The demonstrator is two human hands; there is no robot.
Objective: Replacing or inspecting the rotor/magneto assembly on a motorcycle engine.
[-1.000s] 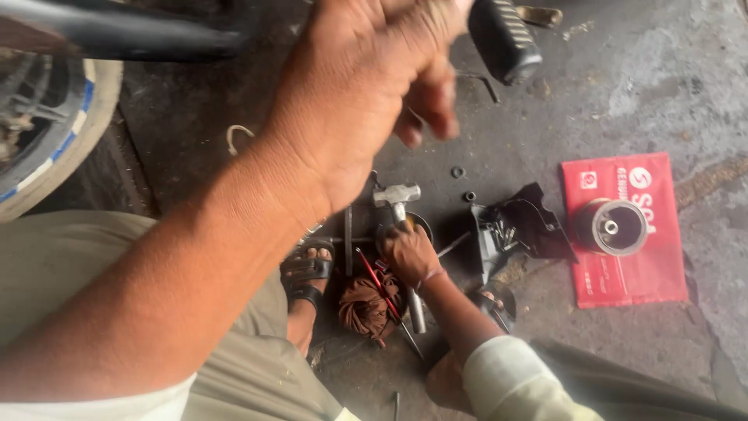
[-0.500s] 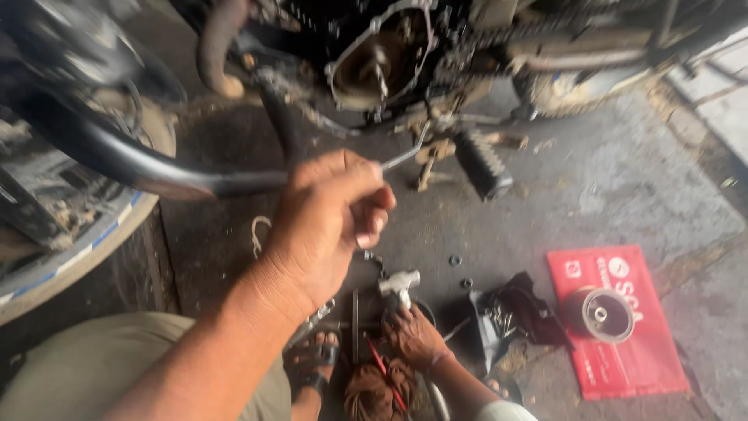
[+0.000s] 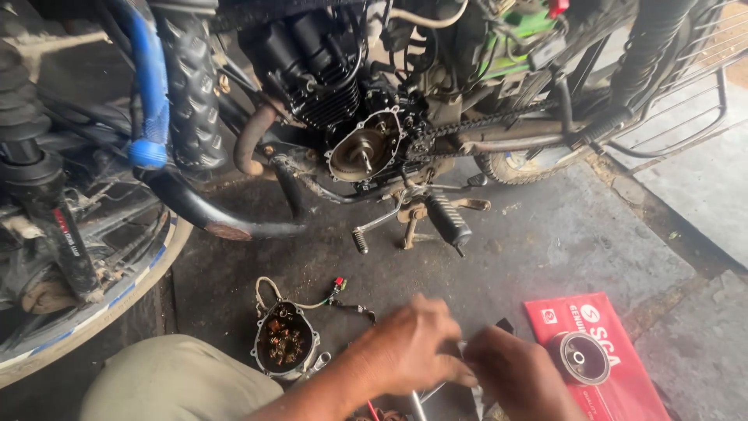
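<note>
Engine block [image 3: 327,70] — black, with ribbed fins. Opened engine side [image 3: 365,146]: dull silver rim, brownish centre. Hose [image 3: 149,86] at far left: bright blue. Exhaust pipe [image 3: 226,218]: black, rusty brown at the bend. Flat box [image 3: 604,355] at near right — red with white print; the round part [image 3: 578,358] on it is grey metal. Removed cover [image 3: 284,341]: silver rim, copper-brown windings. Trouser leg [image 3: 167,382]: khaki. Floor [image 3: 561,242]: dark grey, oil-stained.

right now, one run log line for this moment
left hand close to right hand, low over floor | grip contents blurred | stator cover beside left hand | round part on red box
</note>
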